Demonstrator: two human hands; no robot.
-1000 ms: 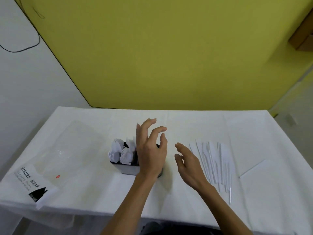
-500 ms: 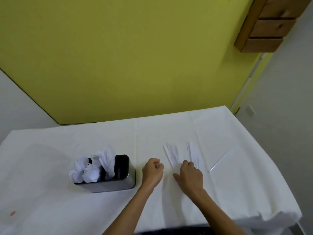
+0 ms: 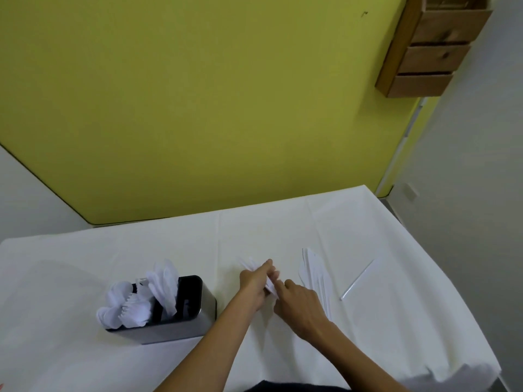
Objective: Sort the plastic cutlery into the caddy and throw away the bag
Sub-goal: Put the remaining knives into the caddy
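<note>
— Where's the cutlery got to?
— Spoons (image 3: 111,299) and forks (image 3: 137,309) stand in the caddy (image 3: 195,318), on the left of the desk (image 3: 396,306).
— And the hands?
— The left hand (image 3: 254,284) is curled round a bunch of knives (image 3: 248,263), a little right of the caddy. The right hand (image 3: 302,306) has bent fingers against that same bunch; whether it pinches, I can't tell. A pile (image 3: 314,267) of more white pieces lies flat just beyond it.

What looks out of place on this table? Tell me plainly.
One thin pale strip lies alone and slanted, right of the loose knives; what it is I cannot tell. The cutlery in the caddy splays leftward.
</note>
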